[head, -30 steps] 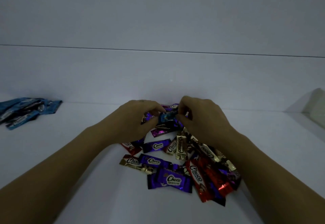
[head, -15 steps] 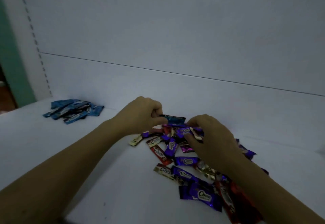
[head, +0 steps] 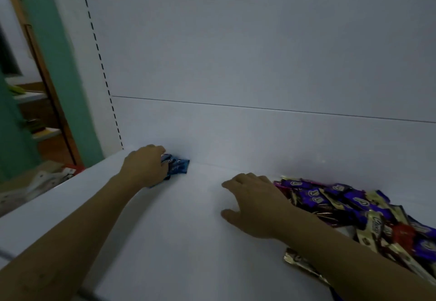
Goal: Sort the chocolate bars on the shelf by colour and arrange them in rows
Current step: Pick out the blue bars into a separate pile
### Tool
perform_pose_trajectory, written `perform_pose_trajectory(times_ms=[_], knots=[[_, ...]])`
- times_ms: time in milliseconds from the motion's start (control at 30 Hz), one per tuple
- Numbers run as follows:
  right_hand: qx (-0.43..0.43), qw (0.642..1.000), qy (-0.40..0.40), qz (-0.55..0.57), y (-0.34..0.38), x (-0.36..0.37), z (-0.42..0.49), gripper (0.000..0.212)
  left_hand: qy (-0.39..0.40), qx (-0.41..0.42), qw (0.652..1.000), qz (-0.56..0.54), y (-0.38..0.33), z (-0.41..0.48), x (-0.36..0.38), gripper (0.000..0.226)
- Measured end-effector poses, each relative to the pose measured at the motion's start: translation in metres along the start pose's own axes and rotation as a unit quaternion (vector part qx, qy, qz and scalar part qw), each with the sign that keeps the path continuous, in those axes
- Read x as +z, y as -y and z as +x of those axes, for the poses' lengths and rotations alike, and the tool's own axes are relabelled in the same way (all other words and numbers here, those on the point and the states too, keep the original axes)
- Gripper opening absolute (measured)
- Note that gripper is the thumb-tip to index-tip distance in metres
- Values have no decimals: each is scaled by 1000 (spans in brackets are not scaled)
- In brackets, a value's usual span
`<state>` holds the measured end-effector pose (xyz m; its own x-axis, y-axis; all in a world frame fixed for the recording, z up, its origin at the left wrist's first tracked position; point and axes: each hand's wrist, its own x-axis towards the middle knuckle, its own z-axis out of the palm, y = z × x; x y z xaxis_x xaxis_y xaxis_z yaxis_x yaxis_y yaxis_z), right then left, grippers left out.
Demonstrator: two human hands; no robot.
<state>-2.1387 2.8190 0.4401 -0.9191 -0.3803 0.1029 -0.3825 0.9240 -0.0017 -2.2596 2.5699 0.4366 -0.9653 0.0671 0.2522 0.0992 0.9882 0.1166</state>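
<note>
The left hand (head: 145,166) is on the small heap of blue chocolate bars (head: 178,167) at the back left of the white shelf (head: 188,241). Its fingers bend down over them, but I cannot tell if it holds one. The right hand (head: 254,204) lies flat with fingers spread, holding nothing, just beside the mixed pile (head: 354,206) of purple, gold and red bars.

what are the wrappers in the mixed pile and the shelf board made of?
Wrappers: glossy metallised plastic film, probably; bright glints and crinkled ends on the purple, gold and red ones. Shelf: smooth matte white board, painted metal or laminate, cannot tell which; even tone, no grain, no glare. Blue bars at the left hand: similar shiny film, but blurred.
</note>
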Motion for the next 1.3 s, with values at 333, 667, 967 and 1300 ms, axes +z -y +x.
perform_pose_trajectory(times_ms=[333,667,967,1300], knots=[[131,988,76,-9,-66,-8,-28,70,107,294,947,-81,-100,-47,4,60],[325,937,109,60,-156,-20,-108,82,232,403,885,-32,-214,-52,29,86],[247,962,45,111,-160,-8,-125,59,94,447,879,-136,-221,-68,49,55],[208,956,-88,189,-148,-7,-122,27,46,432,882,-184,-213,-63,51,68]])
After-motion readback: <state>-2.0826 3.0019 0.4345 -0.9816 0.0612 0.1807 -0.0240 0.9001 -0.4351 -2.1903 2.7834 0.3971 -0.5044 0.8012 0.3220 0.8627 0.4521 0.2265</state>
